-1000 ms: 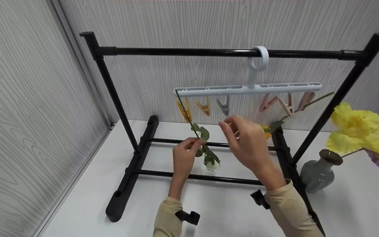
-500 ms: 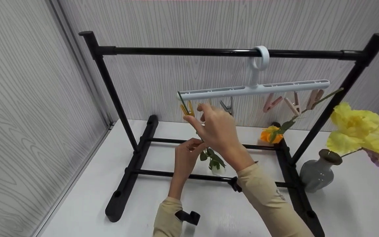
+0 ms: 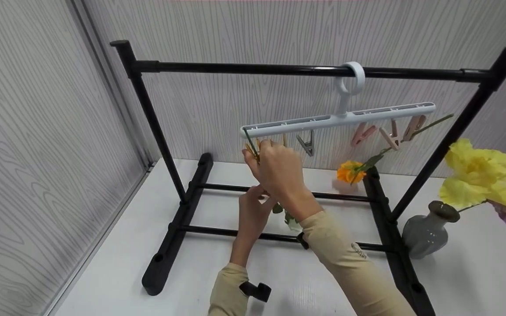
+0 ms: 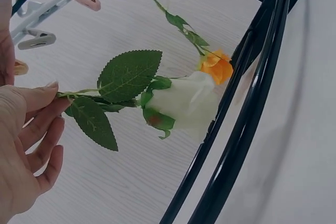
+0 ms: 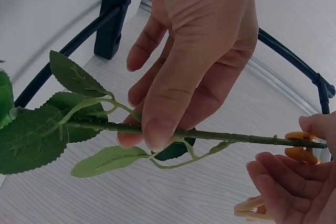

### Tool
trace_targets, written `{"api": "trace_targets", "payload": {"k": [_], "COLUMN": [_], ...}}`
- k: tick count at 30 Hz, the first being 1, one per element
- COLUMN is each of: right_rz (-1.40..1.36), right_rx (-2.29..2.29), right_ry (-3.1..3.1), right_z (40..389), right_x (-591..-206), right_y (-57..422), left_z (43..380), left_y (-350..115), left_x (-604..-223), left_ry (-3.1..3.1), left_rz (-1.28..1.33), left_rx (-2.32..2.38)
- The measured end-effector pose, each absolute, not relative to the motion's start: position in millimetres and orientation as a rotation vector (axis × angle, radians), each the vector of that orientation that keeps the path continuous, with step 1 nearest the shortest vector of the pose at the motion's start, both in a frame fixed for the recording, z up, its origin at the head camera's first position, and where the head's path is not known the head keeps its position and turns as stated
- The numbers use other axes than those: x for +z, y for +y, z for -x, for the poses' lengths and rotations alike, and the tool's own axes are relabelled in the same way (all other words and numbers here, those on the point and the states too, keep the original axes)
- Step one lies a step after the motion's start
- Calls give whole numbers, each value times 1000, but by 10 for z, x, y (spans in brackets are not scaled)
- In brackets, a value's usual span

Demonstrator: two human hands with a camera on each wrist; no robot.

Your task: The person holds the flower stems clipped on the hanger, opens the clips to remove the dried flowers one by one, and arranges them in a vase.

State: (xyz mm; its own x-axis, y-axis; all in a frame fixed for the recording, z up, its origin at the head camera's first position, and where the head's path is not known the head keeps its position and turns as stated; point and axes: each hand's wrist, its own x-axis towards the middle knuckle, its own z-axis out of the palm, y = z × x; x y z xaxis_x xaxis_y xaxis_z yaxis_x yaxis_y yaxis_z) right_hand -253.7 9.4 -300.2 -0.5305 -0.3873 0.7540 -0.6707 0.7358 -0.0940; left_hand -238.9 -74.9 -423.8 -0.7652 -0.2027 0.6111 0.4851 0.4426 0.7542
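Observation:
My left hand [image 3: 253,215] pinches the green stem [image 5: 231,138] of a white artificial rose [image 4: 181,103] between thumb and fingers. The rose hangs head down, its leaves just below those fingers. The stem's upper part runs through a yellow clothespin [image 5: 300,155] at the left end of the white hanger [image 3: 323,123]. At that clothespin, my right hand [image 3: 281,173] has its thumb on one side and fingers on the other, covering most of it in the head view. A grey clothespin [image 3: 308,145] hangs just right of this hand.
The hanger hooks over a black rack's top bar [image 3: 244,68]. Pink clothespins [image 3: 363,135] hang on its right half, where an orange flower [image 3: 350,172] is clipped by its stem. A grey vase [image 3: 426,235] with a yellow flower [image 3: 481,173] stands at the right.
My right hand has moved left from mid-rack to the yellow clothespin. The hanger has swung, its right end now higher. My left hand has stayed on the stem, shifting slightly right.

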Motion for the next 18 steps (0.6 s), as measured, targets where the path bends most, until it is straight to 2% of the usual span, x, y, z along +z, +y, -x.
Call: {"api": "trace_targets", "payload": {"k": [18], "right_rz": [-862], "right_rx": [532], "right_ry": [-2088], "right_z": [2548], "right_x": [-3043], "right_y": [133], "left_z": [2345], "left_y": [-712], "left_x": [-4215], "left_ry": [-2191], "left_rz": [512], "left_rx": [-1413]}}
